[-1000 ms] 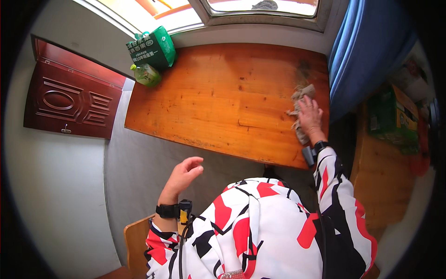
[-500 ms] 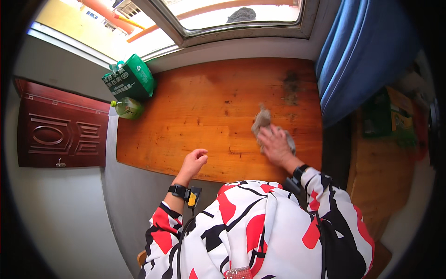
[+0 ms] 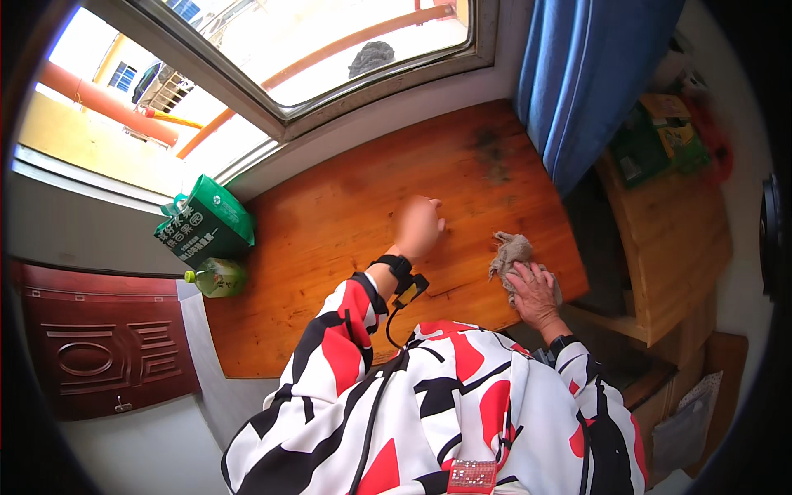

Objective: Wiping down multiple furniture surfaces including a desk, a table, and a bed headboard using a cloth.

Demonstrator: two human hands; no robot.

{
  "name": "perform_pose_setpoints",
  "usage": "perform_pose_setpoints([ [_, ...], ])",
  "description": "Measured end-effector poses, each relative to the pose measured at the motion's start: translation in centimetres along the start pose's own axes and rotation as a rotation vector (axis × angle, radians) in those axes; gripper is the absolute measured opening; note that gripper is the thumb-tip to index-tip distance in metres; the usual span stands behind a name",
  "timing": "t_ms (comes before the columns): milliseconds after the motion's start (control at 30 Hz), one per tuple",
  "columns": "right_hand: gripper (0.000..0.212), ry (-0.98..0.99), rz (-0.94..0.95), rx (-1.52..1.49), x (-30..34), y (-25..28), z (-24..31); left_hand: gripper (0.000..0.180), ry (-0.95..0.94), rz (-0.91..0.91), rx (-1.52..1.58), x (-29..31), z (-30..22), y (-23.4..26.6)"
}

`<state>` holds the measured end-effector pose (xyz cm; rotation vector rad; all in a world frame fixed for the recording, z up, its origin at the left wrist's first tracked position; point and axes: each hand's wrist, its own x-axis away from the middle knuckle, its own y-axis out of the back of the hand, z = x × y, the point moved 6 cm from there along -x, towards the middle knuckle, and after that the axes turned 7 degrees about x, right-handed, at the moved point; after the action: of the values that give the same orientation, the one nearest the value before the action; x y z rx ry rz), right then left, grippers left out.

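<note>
A grey-beige cloth (image 3: pixel 509 254) lies bunched on the right part of an orange-brown wooden table (image 3: pixel 355 198). My right hand (image 3: pixel 536 293) presses down on it, fingers bent over its near side; part of the cloth shows beyond the fingertips and some beside the palm. Over the middle of the table is my left hand (image 3: pixel 421 227), blurred by motion. Its fingers are loosely bent, with a gap between thumb and fingers and nothing in them. Whether it touches the wood I cannot tell. A dark stain (image 3: pixel 492 153) marks the table's far right.
At the table's left edge stand a green bag (image 3: pixel 210 223) and a bottle of green liquid (image 3: pixel 217 278). A window (image 3: pixel 363 91) borders the far side, a blue curtain (image 3: pixel 569 91) the right. Beyond the curtain is a wooden cabinet (image 3: pixel 685 239) with a green box (image 3: pixel 639 148) on it.
My left hand has moved forward and right, over the table. My right hand and the cloth have come nearer the table's right edge. The whole view has turned and shifted.
</note>
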<state>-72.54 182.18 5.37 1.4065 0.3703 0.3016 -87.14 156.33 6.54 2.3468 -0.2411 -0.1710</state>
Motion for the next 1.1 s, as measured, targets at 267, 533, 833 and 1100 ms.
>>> perform_pose_setpoints([
  [267, 0.043, 0.168, -0.083, -0.148, -0.6, 0.0, -2.7, 0.046, 0.034, 0.117, -0.276, -11.6, -6.8, -5.7],
  [533, 0.040, 0.244, -0.169, -0.194, -6.9, 1.0, -10.1, 0.049, 0.121, -0.160, -0.397, -20.9, -5.0, -8.4],
  [833, 0.036, 0.045, -0.361, -0.382, -20.8, -0.5, -18.4, 0.056, 0.332, 0.125, -0.546, -19.2, -1.9, -9.9],
  [1100, 0.042, -0.225, -0.052, -1.240, -27.7, -3.1, -23.0, 0.051, -0.061, -0.278, -0.609, -20.6, -3.4, -9.1],
])
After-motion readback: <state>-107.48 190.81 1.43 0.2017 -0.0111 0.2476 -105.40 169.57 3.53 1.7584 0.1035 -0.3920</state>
